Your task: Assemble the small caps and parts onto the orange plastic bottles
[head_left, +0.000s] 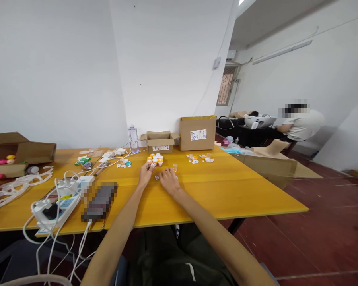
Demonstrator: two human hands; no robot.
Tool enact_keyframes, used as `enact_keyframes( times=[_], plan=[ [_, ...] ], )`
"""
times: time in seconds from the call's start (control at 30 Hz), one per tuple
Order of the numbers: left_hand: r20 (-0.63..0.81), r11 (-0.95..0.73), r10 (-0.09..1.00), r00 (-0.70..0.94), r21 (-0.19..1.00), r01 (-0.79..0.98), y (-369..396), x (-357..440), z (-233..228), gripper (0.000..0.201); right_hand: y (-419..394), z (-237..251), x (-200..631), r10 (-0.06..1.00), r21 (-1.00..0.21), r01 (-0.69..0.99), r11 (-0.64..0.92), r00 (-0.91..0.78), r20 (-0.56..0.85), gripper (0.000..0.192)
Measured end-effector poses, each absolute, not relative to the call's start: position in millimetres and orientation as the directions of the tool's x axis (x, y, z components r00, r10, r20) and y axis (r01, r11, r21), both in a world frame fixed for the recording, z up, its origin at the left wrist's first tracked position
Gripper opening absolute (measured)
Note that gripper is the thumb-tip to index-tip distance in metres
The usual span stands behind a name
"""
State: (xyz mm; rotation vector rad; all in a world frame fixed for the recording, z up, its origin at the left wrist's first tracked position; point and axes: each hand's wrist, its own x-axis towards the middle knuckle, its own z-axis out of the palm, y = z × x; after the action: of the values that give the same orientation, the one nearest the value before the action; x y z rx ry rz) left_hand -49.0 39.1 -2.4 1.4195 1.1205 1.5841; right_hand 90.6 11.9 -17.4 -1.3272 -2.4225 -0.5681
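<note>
Two bare hands out over the yellow wooden tabletop (197,190), just short of the cluster of small white-capped orange jars (155,159). Left hand (145,174) curled, fingertips pinched on one small jar-like piece (152,165) at the cluster's near edge. Right hand (168,179) flat, fingers spread and resting on the board, nothing visibly gripped; a tiny white piece (156,177) between both hands. Likely light, rigid, smooth plastic: easy to tip or let slip, best taken by the sides below the cap with thumb and two fingers. Behind the cluster, an open small cardboard box (160,142); left of it, a clear plastic bottle (133,138).
</note>
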Motion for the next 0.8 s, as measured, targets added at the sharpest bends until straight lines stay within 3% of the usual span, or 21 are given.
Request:
enact_keyframes(
  times=[0.23,0.8],
  plan=[
    [0.339,-0.344,0.932,-0.129,0.939,-0.022,37,-49,-3,0.022,14,-25,90,0.753,0.112,0.887,0.447,-0.441,0.489,0.02],
    [0.246,-0.251,0.968,-0.055,0.96,-0.127,34,-43,0,0.049,-7,-14,92,0.693,0.065,0.82,0.568,-0.52,0.499,0.02]
  ],
)
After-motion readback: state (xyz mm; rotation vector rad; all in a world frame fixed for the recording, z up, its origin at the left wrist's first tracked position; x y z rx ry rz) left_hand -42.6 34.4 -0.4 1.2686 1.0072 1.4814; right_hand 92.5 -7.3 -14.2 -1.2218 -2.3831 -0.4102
